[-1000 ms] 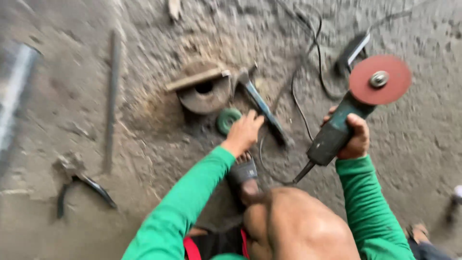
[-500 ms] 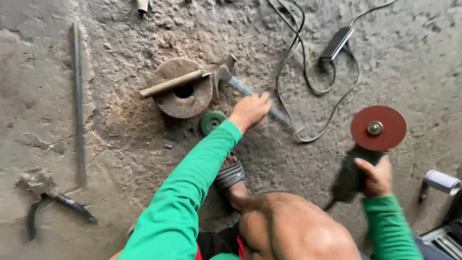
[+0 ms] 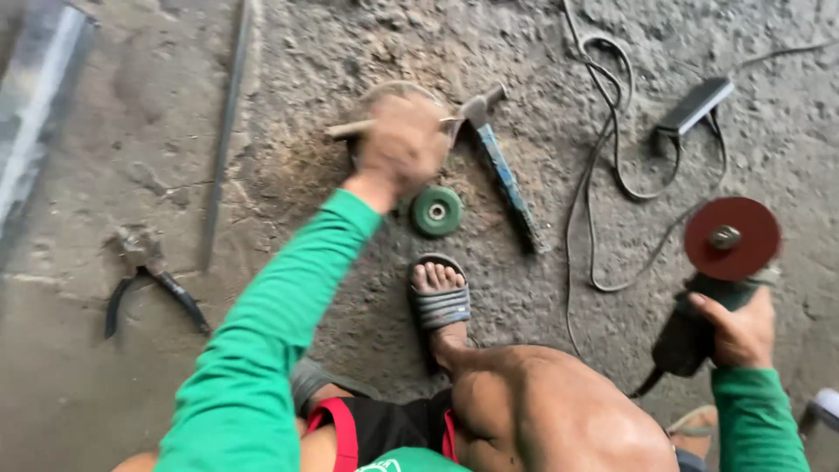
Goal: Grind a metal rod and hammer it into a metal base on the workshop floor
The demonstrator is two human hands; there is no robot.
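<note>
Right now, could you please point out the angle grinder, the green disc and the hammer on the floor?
angle grinder (image 3: pixel 730 240): head view, on its red disc, held in the right hand.
green disc (image 3: pixel 436 211): head view, on its flat face near the centre hole.
hammer (image 3: pixel 502 170): head view, midway along its blue handle.

Pliers (image 3: pixel 149 284) left; hammer (image 3: pixel 502 170) right of disc (image 3: pixel 436 211)

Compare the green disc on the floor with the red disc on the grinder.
The green disc is smaller; the red disc is clearly wider. The green disc lies loose and flat on the concrete floor, near the left hand; the red disc is mounted on the grinder, which the right hand holds up off the floor. Both are round with a centre hole or hub.
</note>
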